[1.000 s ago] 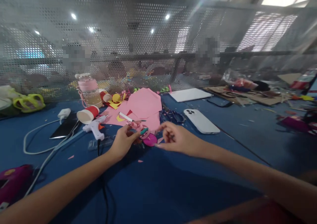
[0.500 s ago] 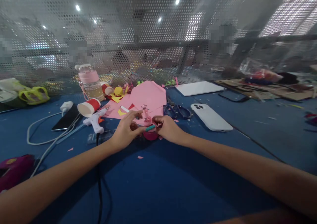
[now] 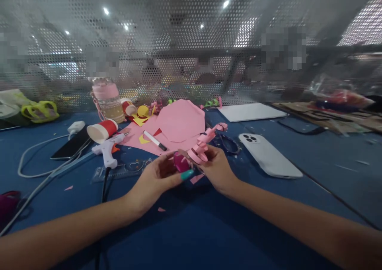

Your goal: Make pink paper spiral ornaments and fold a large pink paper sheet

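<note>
Hands are now drawn nearer: the curled strip (image 3: 205,140) is lifted off the table (image 3: 191,230), pinched by right hand (image 3: 216,164); the magenta disc (image 3: 180,162) is held in left hand (image 3: 158,178) fingers.

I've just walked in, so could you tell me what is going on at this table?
A person is working with both hands on a small paper craft over the blue table. The left hand and right hand together hold a curled pink paper piece with a magenta disc. A glue gun, marker and pink sheets lie behind.
</note>
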The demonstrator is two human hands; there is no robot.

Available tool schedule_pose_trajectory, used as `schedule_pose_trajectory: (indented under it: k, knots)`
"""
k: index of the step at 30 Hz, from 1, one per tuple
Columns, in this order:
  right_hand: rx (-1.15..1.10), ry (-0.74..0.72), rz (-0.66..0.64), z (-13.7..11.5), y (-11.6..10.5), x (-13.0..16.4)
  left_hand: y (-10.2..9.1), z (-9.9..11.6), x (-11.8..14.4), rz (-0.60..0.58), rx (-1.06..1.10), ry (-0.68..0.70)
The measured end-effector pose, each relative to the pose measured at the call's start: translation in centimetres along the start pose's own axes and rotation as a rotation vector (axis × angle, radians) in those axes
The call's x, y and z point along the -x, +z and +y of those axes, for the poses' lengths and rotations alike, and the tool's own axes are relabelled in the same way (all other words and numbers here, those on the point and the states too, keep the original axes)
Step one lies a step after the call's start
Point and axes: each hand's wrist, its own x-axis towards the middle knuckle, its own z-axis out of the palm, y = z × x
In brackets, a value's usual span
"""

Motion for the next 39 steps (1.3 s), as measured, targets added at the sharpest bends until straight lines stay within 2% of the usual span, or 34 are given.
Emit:
schedule_pose_trajectory:
  k: [4,11,14,17,27,33,39]
  knots:
    - [0.007,-0.021,-0.045,0.1,-0.3,0.0,0.0,0.2,-0.2,-0.059,0.034,-0.054]
    - [0.003,-0.079,-0.073,0.1,-0.4,0.1,-0.1,0.2,-0.4,-0.023,0.023,-0.094]
    - [0.01,-0.079,-0.087,0.3,-0.5,0.2,0.0,0.3,-0.4,-0.043,0.019,-0.103]
    - [0.013,-0.058,-0.1,0.4,-0.5,0.2,0.0,0.2,-0.5,-0.067,0.017,-0.105]
    - [0.122,-0.018,-0.069,-0.1,-0.6,0.6,-0.1,0.1,-0.6,-0.028,-0.012,-0.104]
    - [0.144,-0.013,-0.072,0.3,-0.8,0.6,-0.1,-0.1,-0.6,-0.077,-0.025,-0.075]
    - [0.185,0.004,-0.085,0.5,-1.1,0.8,0.2,0.3,-0.6,-0.03,-0.003,-0.088]
